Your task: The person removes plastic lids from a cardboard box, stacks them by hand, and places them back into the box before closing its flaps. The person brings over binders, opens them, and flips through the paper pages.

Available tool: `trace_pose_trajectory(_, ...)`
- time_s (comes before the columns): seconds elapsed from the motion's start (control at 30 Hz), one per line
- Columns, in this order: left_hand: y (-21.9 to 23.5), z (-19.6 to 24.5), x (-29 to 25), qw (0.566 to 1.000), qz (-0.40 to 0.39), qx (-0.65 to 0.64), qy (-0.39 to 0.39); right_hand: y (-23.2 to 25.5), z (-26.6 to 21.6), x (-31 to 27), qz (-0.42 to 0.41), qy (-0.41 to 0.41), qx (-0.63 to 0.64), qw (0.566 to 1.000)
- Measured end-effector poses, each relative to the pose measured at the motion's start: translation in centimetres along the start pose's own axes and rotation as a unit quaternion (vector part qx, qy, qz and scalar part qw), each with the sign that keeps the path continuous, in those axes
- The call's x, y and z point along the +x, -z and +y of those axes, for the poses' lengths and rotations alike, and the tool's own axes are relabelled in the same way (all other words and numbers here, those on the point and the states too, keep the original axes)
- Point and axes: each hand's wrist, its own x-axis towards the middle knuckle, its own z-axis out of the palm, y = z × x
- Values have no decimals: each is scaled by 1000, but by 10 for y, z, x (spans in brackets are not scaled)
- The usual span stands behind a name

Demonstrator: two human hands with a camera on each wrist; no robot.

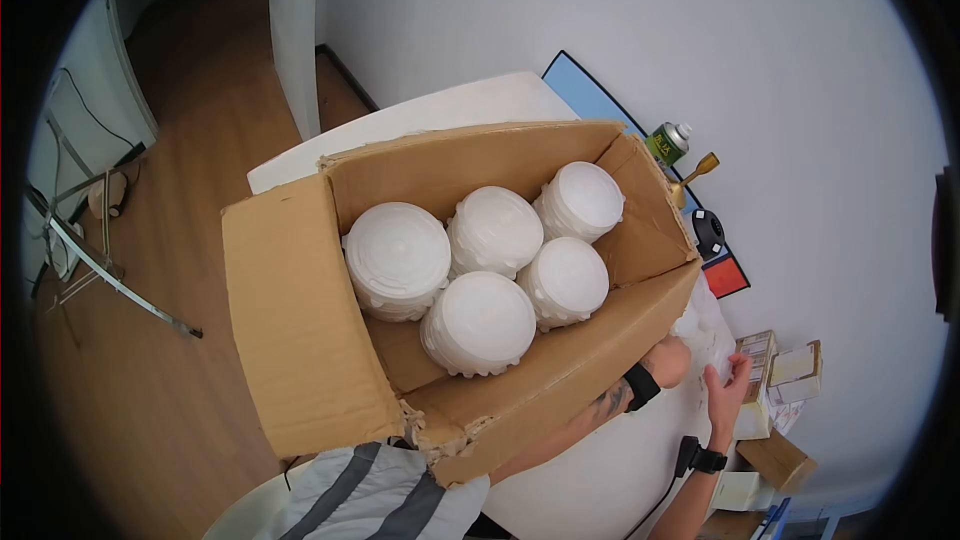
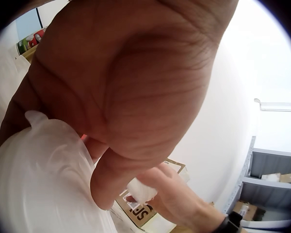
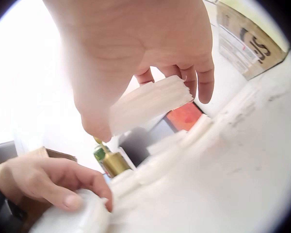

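Observation:
In the head view my left hand [image 1: 668, 362] is beyond the box's side, partly hidden, and my right hand [image 1: 728, 390] is beside it, fingers bent. The left wrist view shows my left hand [image 2: 121, 82] gripping a white translucent round piece [image 2: 43, 179], thumb on one side and fingers on the other. Between thumb and fingers, my right hand [image 3: 136, 53] holds a short stack of white translucent pieces [image 3: 153, 102]. Several white round stacks [image 1: 485, 320] stand inside the open cardboard box [image 1: 285, 325].
More white pieces [image 3: 160, 165] lie in a row on the white table [image 1: 560, 490]. Along the wall are a green can [image 1: 668, 143], a brass-coloured object [image 1: 700, 172], a black round device [image 1: 708, 232] and small cartons [image 1: 797, 370]. A door [image 1: 295, 40] stands behind.

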Motion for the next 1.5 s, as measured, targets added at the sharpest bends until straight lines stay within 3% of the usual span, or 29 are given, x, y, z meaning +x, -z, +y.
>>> trace_pose_trajectory(0.07, 2, -5, -2, 1000, 4, -12, 10, 28, -43, 1, 75, 31, 170, 982)
trace_pose_trajectory(0.13, 1, -11, -7, 1000, 3, -22, 19, 48, -133, 11, 31, 119, 268, 956)
trace_pose_trajectory(0.2, 1, -17, -11, 999, 4, -28, 26, 55, -229, 21, -81, 198, 293, 932)
trace_pose_trajectory(0.27, 6, -22, -12, 999, 10, -29, 30, 49, -304, 38, -203, 264, 199, 922)
trace_pose_trajectory(0.33, 17, -27, -11, 999, 19, -26, 33, 26, -360, 60, -264, 372, 56, 888)
trace_pose_trajectory(0.37, 23, -30, -11, 999, 24, -26, 35, 11, -382, 66, -306, 374, 31, 875)
trace_pose_trajectory(0.47, 39, -39, -9, 998, 42, -32, 38, -43, -421, 79, -396, 394, -61, 827)
trace_pose_trajectory(0.57, 53, -51, -10, 996, 60, -52, 47, -80, -437, 80, -407, 406, -111, 811)
trace_pose_trajectory(0.77, 56, -72, -9, 986, 94, -120, 65, -105, -440, 78, -427, 441, -170, 771)
trace_pose_trajectory(0.93, 48, -74, -4, 980, 95, -162, 67, -107, -439, 76, -415, 454, -180, 768)
trace_pose_trajectory(1.0, 44, -69, 1, 979, 91, -174, 59, -88, -444, 75, -398, 467, -189, 766)
trace_pose_trajectory(1.07, 39, -61, 7, 977, 86, -191, 50, -44, -459, 71, -437, 387, -134, 801)
trace_pose_trajectory(1.13, 30, -49, 11, 974, 74, -210, 36, 0, -442, 76, -355, 442, -12, 824)
trace_pose_trajectory(1.17, 21, -33, 16, 973, 60, -221, 18, 18, -426, 74, -347, 426, -23, 835)
trace_pose_trajectory(1.23, -6, 27, 32, 968, 8, -248, -49, 68, -385, 60, -105, 403, 32, 909)
trace_pose_trajectory(1.27, -10, 39, 32, 946, 46, -312, -74, 89, -359, 51, -82, 372, -2, 925)
trace_pose_trajectory(1.3, -1, 35, 30, 917, 79, -379, -92, 100, -325, 45, 17, 305, -11, 952)
trace_pose_trajectory(1.33, 22, 43, 21, 893, 25, -444, -74, 111, -290, 37, 114, 242, -19, 963)
trace_pose_trajectory(1.43, 41, 52, 19, 814, -66, -575, -51, 130, -200, 7, 143, 79, -36, 986)
trace_pose_trajectory(1.5, 45, 57, 16, 789, -70, -608, -53, 132, -163, -15, 137, 39, -24, 990)
